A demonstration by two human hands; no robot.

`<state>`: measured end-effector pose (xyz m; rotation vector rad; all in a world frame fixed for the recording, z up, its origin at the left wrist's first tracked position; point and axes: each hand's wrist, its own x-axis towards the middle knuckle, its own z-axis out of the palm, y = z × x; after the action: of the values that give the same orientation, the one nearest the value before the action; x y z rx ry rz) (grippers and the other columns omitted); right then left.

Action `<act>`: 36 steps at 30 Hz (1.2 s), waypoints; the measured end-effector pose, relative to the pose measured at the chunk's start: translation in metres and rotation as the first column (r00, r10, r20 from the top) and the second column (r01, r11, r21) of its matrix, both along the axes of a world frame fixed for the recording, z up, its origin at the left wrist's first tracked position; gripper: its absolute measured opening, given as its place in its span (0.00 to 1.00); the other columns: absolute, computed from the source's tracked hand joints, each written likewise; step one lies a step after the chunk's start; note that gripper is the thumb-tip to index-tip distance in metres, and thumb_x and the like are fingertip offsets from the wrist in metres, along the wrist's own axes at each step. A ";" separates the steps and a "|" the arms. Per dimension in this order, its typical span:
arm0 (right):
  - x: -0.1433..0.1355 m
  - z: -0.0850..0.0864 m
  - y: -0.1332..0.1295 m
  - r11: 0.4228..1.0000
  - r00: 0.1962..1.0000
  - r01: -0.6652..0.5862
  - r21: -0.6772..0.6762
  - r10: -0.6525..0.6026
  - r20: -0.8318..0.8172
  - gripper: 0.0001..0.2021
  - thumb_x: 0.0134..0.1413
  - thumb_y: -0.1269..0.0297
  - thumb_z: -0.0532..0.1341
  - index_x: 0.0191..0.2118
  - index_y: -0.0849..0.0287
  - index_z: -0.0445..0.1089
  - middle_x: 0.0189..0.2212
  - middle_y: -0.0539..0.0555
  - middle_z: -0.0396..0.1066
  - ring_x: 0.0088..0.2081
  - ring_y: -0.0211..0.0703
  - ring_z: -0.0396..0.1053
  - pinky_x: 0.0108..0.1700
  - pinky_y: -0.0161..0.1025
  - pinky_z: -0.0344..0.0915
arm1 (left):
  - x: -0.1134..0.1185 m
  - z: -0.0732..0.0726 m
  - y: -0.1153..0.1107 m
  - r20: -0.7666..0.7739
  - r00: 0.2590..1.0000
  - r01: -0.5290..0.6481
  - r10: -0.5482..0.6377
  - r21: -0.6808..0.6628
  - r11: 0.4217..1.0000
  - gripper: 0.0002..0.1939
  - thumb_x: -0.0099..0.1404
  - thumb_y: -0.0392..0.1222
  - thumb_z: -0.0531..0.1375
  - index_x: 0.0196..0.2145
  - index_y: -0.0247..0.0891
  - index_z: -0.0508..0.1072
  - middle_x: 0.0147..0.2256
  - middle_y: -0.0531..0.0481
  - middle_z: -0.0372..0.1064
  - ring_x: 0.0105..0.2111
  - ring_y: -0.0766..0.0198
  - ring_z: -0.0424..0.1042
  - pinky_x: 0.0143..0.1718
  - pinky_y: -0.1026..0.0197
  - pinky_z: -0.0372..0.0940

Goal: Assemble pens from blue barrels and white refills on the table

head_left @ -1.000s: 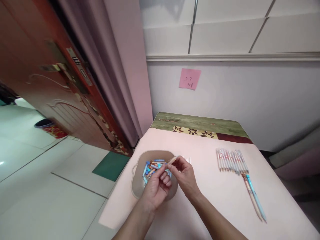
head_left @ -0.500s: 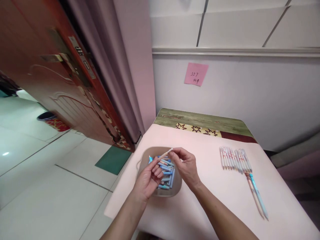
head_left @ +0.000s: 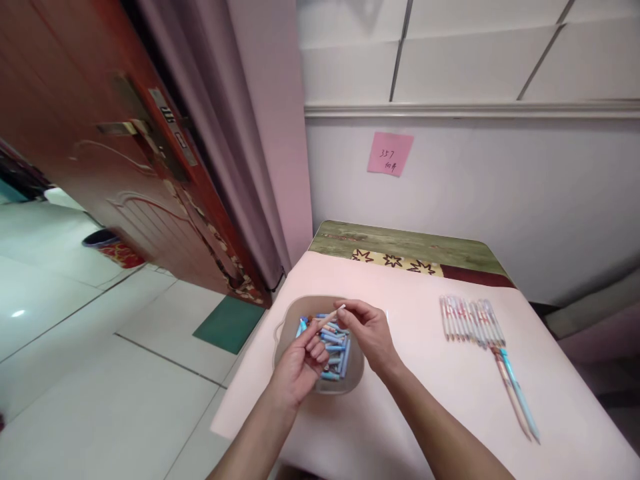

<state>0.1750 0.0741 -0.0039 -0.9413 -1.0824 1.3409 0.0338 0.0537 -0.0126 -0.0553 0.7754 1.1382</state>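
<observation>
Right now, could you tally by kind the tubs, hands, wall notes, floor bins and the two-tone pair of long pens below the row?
Tub: 1
Hands: 2 (left hand, right hand)
Pink note: 1
Bin: 1
Long pens: 2 (blue pen, beige pen)
Total: 7

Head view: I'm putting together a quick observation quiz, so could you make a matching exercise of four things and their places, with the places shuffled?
Things
1. slim beige piece
2. pink note
3. green mat
4. row of pens

Places
A. on the floor, near the red door
B. on the table, right of the right hand
C. held by the left hand, its white tip at the right hand
D. on the wall

Pairs: 1-C, 2-D, 3-A, 4-B
</observation>
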 end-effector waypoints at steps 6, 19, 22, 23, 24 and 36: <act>0.030 0.028 0.009 0.883 0.897 0.438 0.170 -0.443 -0.012 0.11 0.54 0.56 0.62 0.35 0.59 0.69 0.34 0.53 0.75 0.36 0.40 0.72 0.41 0.40 0.68 | 0.003 -0.009 -0.003 -0.043 0.999 -0.002 -0.001 -0.072 0.997 0.09 0.67 0.36 0.55 0.28 0.35 0.63 0.15 0.63 0.42 0.13 0.76 0.45 0.14 0.70 0.44; 0.042 -0.013 0.018 0.980 0.953 0.199 0.020 -0.198 0.230 0.15 0.50 0.50 0.62 0.33 0.59 0.67 0.27 0.52 0.73 0.26 0.39 0.70 0.25 0.34 0.69 | -0.017 0.014 -0.005 -0.101 0.989 -0.093 0.105 0.119 0.989 0.11 0.65 0.36 0.49 0.27 0.33 0.66 0.19 0.56 0.50 0.19 0.69 0.55 0.19 0.65 0.57; 0.030 -0.026 0.022 0.986 0.874 0.136 0.092 -0.163 0.457 0.11 0.52 0.55 0.59 0.32 0.57 0.68 0.24 0.49 0.72 0.25 0.39 0.70 0.27 0.35 0.68 | -0.025 0.022 -0.006 -0.095 0.988 -0.101 0.119 0.175 0.979 0.12 0.64 0.32 0.47 0.25 0.33 0.65 0.21 0.53 0.53 0.20 0.68 0.57 0.20 0.63 0.61; 0.027 -0.029 0.023 0.986 0.836 0.115 0.117 -0.160 0.525 0.09 0.53 0.56 0.58 0.31 0.57 0.69 0.23 0.49 0.72 0.25 0.39 0.70 0.28 0.34 0.67 | -0.027 0.023 -0.006 -0.092 0.989 -0.099 0.116 0.178 0.979 0.12 0.63 0.30 0.47 0.24 0.33 0.65 0.21 0.53 0.54 0.20 0.68 0.58 0.21 0.63 0.61; 0.026 -0.030 0.024 0.986 0.799 0.101 0.136 -0.162 0.579 0.09 0.54 0.57 0.57 0.32 0.56 0.69 0.24 0.49 0.72 0.25 0.39 0.70 0.29 0.34 0.66 | -0.027 0.023 -0.006 -0.091 0.989 -0.098 0.115 0.172 0.980 0.12 0.63 0.28 0.48 0.24 0.33 0.64 0.21 0.52 0.55 0.20 0.69 0.59 0.21 0.63 0.62; 0.016 -0.011 0.033 0.991 0.018 -0.132 0.016 -0.014 1.000 0.14 0.63 0.62 0.49 0.43 0.59 0.69 0.38 0.59 0.76 0.39 0.46 0.74 0.37 0.36 0.62 | -0.026 0.022 0.000 -0.107 0.973 -0.204 0.204 0.018 0.979 0.10 0.62 0.25 0.49 0.37 0.29 0.68 0.29 0.43 0.69 0.23 0.67 0.69 0.25 0.64 0.69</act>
<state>0.1907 0.1075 -0.0149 -1.9023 -2.2865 0.3741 0.0075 0.0541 0.0092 -0.0694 0.8766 1.3478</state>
